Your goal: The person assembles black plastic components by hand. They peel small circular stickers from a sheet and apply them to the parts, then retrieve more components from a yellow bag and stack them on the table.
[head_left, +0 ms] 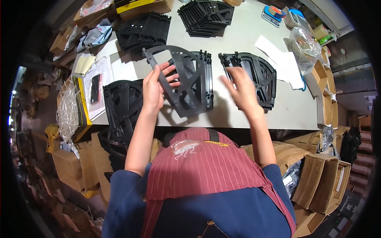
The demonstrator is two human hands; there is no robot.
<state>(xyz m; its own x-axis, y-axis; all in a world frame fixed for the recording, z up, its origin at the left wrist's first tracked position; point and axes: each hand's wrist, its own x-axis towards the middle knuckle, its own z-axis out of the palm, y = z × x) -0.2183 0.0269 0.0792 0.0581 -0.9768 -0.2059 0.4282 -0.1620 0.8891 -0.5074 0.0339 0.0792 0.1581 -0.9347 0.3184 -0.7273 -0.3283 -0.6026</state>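
Note:
My left hand [152, 89] grips a black plastic fan-shaped frame [171, 96] by its left edge, tilted above the table. My fingers pass through one of its openings. Behind it, partly covered, stands a stack of similar black frames [209, 75]. My right hand [243, 89], a little blurred, hovers at the near left side of another stack of black frames [266, 75]. Its thumb is spread from the fingers, and I see nothing held in it. Whether the fingertips touch that stack is hard to see.
More black frame stacks sit at the back left [143, 31], back middle [204, 18] and left front edge [123, 105]. A phone [95, 89] lies on papers at left. White paper [278, 59], tape rolls [276, 12] and small cardboard boxes [326, 93] are at right. Cartons [325, 182] stand below.

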